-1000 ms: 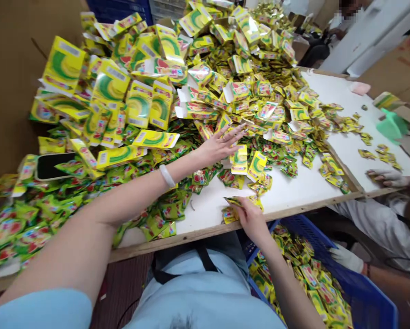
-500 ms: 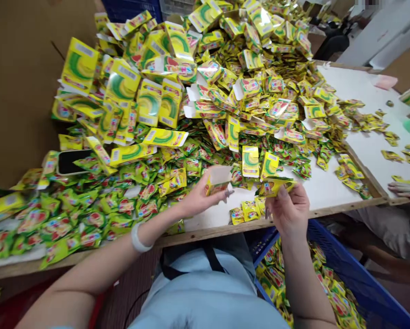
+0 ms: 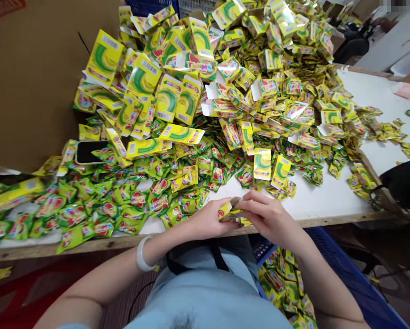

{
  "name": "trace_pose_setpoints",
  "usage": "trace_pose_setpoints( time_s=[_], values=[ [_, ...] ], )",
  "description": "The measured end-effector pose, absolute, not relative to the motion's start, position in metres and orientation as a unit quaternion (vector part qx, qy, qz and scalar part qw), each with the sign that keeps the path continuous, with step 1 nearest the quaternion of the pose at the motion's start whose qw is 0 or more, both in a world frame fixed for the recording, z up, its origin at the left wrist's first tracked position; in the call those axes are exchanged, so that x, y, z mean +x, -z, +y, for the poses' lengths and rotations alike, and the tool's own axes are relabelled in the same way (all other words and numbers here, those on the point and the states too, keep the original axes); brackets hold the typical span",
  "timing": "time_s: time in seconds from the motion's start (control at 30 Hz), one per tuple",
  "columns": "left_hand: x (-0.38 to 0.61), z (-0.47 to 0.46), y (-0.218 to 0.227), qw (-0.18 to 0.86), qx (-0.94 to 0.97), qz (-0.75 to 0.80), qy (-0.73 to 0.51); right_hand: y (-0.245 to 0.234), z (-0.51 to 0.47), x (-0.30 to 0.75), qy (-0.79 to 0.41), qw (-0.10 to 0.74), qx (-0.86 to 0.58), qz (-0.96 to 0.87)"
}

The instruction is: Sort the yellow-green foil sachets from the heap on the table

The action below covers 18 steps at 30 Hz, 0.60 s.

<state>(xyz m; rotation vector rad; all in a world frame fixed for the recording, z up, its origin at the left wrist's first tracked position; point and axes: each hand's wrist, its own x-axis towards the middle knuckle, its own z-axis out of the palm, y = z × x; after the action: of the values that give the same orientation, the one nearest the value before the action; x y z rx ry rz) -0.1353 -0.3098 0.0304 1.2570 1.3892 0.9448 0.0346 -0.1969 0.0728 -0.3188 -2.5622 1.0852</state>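
Note:
Near the front edge of the table, my left hand (image 3: 210, 220) is closed around a small yellow box (image 3: 225, 210). My right hand (image 3: 268, 214) meets it from the right, its bent fingers at the box's mouth. A thin strip of a yellow candy packet (image 3: 238, 211) shows between those fingers and the box; the rest is covered, and how far inside it sits I cannot tell. Behind my hands, a closed yellow box (image 3: 262, 164) and another yellow box (image 3: 280, 172) lie beside loose yellow packets (image 3: 287, 188).
A large heap of yellow boxes (image 3: 170, 98) covers the back of the table. Green candy packets (image 3: 105, 210) spread across the left, near a phone (image 3: 91, 152) and a cardboard carton (image 3: 33, 91). Below the wooden edge (image 3: 98, 248) stands a blue crate (image 3: 345, 269) with packets. A dark shape (image 3: 405, 187) juts in at right.
My right hand has brought the yellow packet left to the box in my left hand, and both hands are now together, closer to me. The view has turned slightly; a co-worker's hand left sight.

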Motion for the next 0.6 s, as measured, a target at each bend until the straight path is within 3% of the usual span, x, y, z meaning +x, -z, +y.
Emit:
trace_pose_setpoints(
  time_s=[0.1,0.3,0.5,0.6],
  values=[
    [-0.137,-0.314,-0.03,0.496,0.538,0.561,-0.387,-0.068,-0.201,0.039,-0.415,0.155,-0.117,-0.889],
    [-0.134,-0.327,-0.036,0.513,0.539,0.577,-0.336,-0.046,-0.223,0.053,-0.347,0.301,-0.142,-0.877],
    [-0.126,-0.325,-0.037,0.545,0.565,0.55,-0.286,-0.047,-0.227,0.064,-0.499,0.156,-0.143,-0.84],
    [-0.122,-0.323,-0.034,0.553,0.557,0.547,-0.292,-0.049,-0.23,0.067,-0.508,0.104,-0.147,-0.843]
  ],
)
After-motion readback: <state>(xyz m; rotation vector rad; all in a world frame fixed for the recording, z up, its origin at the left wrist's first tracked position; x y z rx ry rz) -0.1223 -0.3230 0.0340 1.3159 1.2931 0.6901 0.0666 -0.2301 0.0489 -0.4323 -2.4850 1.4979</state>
